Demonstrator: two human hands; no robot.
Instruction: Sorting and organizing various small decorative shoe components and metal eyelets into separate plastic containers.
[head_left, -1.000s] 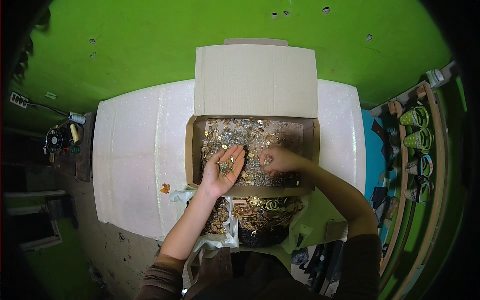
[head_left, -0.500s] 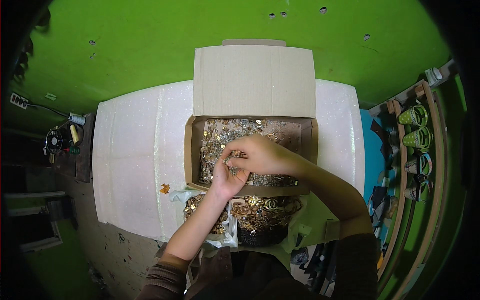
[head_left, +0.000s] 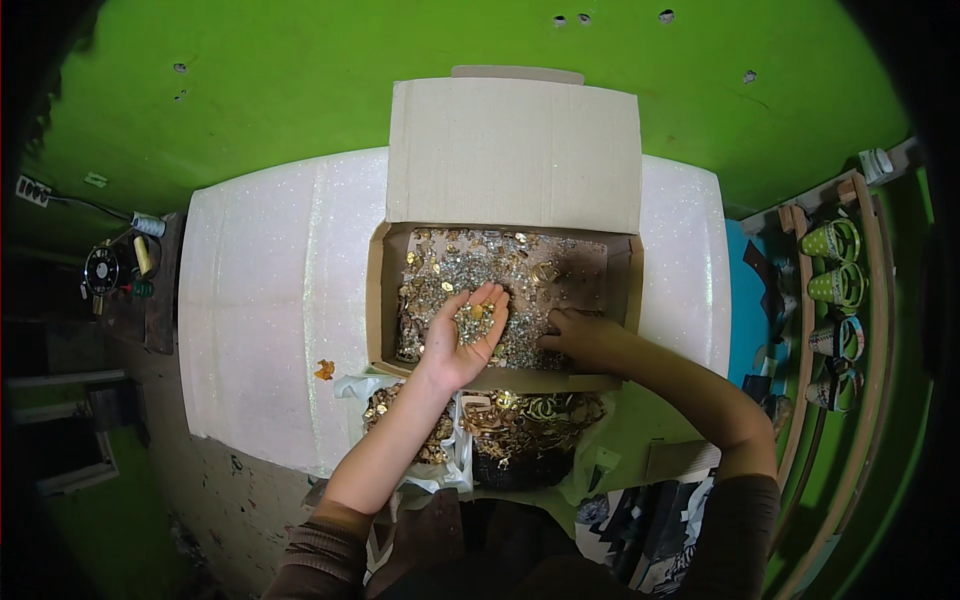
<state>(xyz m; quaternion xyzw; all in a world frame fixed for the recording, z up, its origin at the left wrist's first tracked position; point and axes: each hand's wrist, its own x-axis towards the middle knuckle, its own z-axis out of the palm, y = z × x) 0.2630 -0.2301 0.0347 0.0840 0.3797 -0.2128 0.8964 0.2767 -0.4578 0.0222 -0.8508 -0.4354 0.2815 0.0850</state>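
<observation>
An open cardboard box [head_left: 376, 300] holds a spread of small silver and gold ornaments [head_left: 465, 265]. Over its middle, my left hand [head_left: 455, 345] is turned palm up and cupped, with a heap of small shiny ornaments [head_left: 478, 322] lying in it. One larger gold piece tops that heap. My right hand [head_left: 585, 338] reaches down into the right part of the box, its fingers bent together at the pieces. Whatever sits between those fingertips is hidden. A round gold ornament [head_left: 544, 272] lies above the right hand in the box.
The box lid [head_left: 515, 150] stands raised at the back. Nearer me are a plastic bag [head_left: 405, 410] and a dark container [head_left: 520, 470], both full of gold pieces. An orange scrap [head_left: 325, 370] lies on the white sparkly table cover [head_left: 255, 300]. Sandals [head_left: 835, 285] hang on a right-hand rack.
My right hand has left my left palm and moved right, down into the box. The left hand has opened into a cup, showing the ornaments in it.
</observation>
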